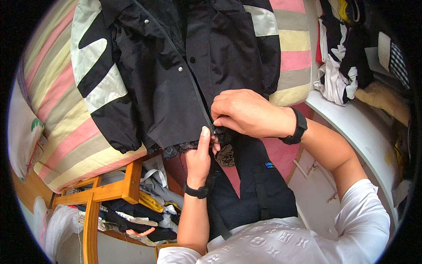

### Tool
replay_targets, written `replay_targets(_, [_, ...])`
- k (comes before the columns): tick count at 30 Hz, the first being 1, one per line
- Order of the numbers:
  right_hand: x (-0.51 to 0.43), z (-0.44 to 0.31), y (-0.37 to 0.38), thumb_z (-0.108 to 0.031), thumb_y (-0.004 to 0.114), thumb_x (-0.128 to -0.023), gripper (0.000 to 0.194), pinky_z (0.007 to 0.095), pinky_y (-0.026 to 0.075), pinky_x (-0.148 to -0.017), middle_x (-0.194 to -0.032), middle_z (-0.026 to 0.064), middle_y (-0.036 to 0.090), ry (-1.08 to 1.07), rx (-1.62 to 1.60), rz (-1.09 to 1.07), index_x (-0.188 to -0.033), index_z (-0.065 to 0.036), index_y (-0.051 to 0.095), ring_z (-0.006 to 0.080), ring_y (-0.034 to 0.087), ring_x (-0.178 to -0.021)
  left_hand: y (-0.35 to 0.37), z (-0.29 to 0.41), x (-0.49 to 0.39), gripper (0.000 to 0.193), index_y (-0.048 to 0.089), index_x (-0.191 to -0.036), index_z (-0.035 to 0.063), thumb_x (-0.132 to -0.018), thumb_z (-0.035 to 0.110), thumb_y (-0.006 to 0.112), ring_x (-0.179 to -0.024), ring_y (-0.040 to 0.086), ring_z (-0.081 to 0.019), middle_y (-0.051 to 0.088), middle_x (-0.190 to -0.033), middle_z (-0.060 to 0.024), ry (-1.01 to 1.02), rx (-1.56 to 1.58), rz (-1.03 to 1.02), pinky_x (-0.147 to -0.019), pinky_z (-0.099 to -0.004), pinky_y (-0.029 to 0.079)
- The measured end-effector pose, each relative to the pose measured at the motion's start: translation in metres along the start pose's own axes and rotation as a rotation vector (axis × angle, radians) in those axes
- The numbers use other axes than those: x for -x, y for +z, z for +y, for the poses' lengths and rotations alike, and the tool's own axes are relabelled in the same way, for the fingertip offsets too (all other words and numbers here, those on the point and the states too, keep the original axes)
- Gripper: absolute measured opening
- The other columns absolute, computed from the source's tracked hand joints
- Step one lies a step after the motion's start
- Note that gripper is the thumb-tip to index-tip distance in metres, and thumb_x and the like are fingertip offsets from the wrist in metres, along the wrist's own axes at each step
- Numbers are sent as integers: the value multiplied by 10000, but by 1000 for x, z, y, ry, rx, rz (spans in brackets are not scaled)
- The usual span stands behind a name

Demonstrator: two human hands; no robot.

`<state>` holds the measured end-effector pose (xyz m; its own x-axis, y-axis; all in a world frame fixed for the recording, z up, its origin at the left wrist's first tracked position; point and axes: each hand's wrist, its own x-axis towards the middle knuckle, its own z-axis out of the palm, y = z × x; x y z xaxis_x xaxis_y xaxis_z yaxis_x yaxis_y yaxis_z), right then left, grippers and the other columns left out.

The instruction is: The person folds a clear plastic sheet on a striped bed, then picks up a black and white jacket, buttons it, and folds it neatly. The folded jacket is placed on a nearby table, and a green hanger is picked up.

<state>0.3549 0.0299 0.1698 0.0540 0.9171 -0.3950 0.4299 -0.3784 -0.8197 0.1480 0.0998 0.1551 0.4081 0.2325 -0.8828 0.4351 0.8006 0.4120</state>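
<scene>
A black jacket [158, 99] with pale reflective patches on its sleeves lies spread over a striped bedspread. My left hand [200, 148] pinches the bottom of its front opening, with the thumb on top and fingers under the dark fuzzy hem. Just above and to the right, my right hand [235, 114] holds the front edge near the lower end of the zipper [204, 110], fingers curled in. The zipper runs up the front and is parted above the hands. What lies between my right fingertips is hidden. Snap buttons dot both front panels.
The striped bedspread [295, 41] reaches both sides of the jacket. A wooden frame [108, 193] stands at lower left over piled clothes [132, 217]. On the right, a white curved surface [346, 122] bears more clothes [336, 79]. A plastic bag [62, 224] is at far lower left.
</scene>
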Motion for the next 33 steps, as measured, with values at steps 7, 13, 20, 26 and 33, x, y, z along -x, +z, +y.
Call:
replay_targets(7, [1, 5, 2, -181, 728, -895, 158, 469, 537, -829, -884, 140, 683, -36, -50, 15, -889, -29, 688, 364, 668, -945, 1, -16, 1, 192, 611, -910, 78, -1059, 199, 608, -632, 522, -99, 586, -763, -5, 155, -12, 35, -564, -262, 402])
replay_targets(13, [-2, 4, 9, -144, 745, -865, 147, 454, 532, -794, -871, 131, 653, -58, 111, 90, -877, -31, 651, 357, 654, -904, 2, -2, 6, 143, 594, -955, 81, -1035, 190, 643, -635, 509, -95, 568, -762, 2, 67, -6, 16, -546, -257, 400])
replay_targets(20, [-1, 13, -7, -86, 734, -866, 122, 446, 521, -786, -882, 133, 630, -12, 230, 284, -892, -17, 636, 359, 629, -891, -2, 2, 20, 153, 626, -948, 72, -994, 205, 686, -635, 553, -124, 615, -794, -26, -40, 7, -25, -558, -266, 432])
replay_targets(26, [-7, 13, -5, -142, 718, -892, 128, 457, 537, -807, -885, 133, 641, -52, 209, 245, -881, -38, 644, 356, 650, -916, -6, -12, 12, 164, 659, -1015, 70, -969, 220, 707, -708, 594, -143, 652, -872, -36, 146, 138, -30, -620, -285, 476])
replay_targets(33, [-13, 10, -8, -121, 752, -836, 146, 416, 546, -752, -867, 102, 608, -97, 361, 175, -867, -46, 631, 310, 643, -868, 26, -18, 3, 303, 700, -1148, -46, -1010, 222, 732, -957, 671, -197, 725, -1086, -78, 379, -188, 63, -888, -352, 533])
